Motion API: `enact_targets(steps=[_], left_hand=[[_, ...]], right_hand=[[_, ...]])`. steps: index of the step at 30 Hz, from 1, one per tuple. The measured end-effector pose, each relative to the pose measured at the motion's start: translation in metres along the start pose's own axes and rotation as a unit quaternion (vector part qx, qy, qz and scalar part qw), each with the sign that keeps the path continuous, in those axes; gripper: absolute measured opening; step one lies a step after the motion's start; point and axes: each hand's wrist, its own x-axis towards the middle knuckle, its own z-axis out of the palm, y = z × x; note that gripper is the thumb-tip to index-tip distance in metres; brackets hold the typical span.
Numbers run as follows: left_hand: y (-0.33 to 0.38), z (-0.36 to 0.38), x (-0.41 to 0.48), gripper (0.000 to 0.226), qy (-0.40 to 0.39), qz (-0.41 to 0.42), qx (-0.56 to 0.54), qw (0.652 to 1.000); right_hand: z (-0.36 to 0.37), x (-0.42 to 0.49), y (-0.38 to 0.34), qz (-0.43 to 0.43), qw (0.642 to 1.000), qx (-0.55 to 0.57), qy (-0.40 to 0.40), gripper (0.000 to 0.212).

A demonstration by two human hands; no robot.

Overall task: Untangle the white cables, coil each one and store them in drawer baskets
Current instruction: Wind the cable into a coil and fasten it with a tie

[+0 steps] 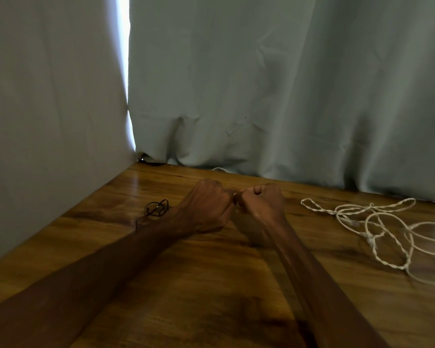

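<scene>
- Risk: the tangle of thin white cables point(369, 237), partly twisted round one another, is lying at the right of the frame on the glossy brown wooden surface point(211, 285), with loops running past the right frame edge. Pulling one strand hard is likely to be tightening the crossings instead of freeing them.
- Risk: connector ends seem to be sitting inside the bundle. Dragging them through a loop could be snagging them or sliding the whole tangle off the surface.
- Risk: a small thin black wire loop point(158, 208) is lying just left of the left wrist. A sweeping forearm could be catching it and mixing it in.
- Risk: no drawer baskets are showing in this view, so coiled cables would be waiting loose and could be springing open.
- Left hand point(206, 207): fingers are curling into a tight fist, back of the hand up, knuckles meeting the right hand at frame centre. No cable is showing in it.
- Right hand point(261, 202): also fisted, thumb tucked on top, apparently gripping nothing and staying well apart from the white cables.
- Judgement: untangling is not yet starting.
</scene>
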Motion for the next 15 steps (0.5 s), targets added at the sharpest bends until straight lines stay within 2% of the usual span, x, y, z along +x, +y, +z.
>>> enact_targets(steps=[3,6,9,15], left_hand=[[0.002,0.004,0.002,0.030,0.005,-0.014,0.000,1.000],[0.002,0.006,0.003,0.030,0.023,-0.026,-0.007,0.999],[0.005,0.006,0.006,0.028,0.054,-0.068,-0.038,0.996],[0.009,0.002,0.009,0.019,0.117,-0.143,-0.084,0.979]], right_hand=[[0.005,0.000,0.003,0.010,1.000,0.013,0.022,0.019],[0.010,0.003,0.004,0.013,0.999,0.038,0.037,0.029],[0.014,0.008,0.005,0.040,0.995,0.080,0.051,0.017],[0.016,0.008,0.002,0.029,0.990,0.122,0.068,0.016]])
